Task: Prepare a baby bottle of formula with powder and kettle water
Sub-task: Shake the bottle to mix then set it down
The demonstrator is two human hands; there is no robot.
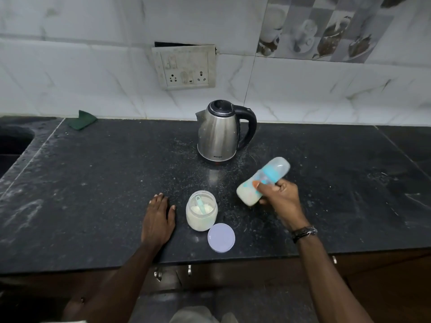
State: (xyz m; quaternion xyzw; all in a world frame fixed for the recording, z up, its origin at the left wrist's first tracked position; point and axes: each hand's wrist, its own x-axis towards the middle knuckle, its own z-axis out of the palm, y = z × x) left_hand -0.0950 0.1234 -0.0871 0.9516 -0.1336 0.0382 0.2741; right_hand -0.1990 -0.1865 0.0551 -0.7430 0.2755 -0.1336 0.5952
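Our right hand grips the capped, tilted baby bottle right of the kettle. The kettle's small label is unreadable. Our left hand lies flat, fingers straight, nearer us.

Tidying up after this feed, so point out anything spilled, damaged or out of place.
White specks, probably powder, lie scattered over the black counter around the kettle. The wall socket plate hangs askew with a dark gap above. The powder jar stands open, its lid beside it.

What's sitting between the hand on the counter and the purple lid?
The open powder jar with a scoop in it, seen in the head view.
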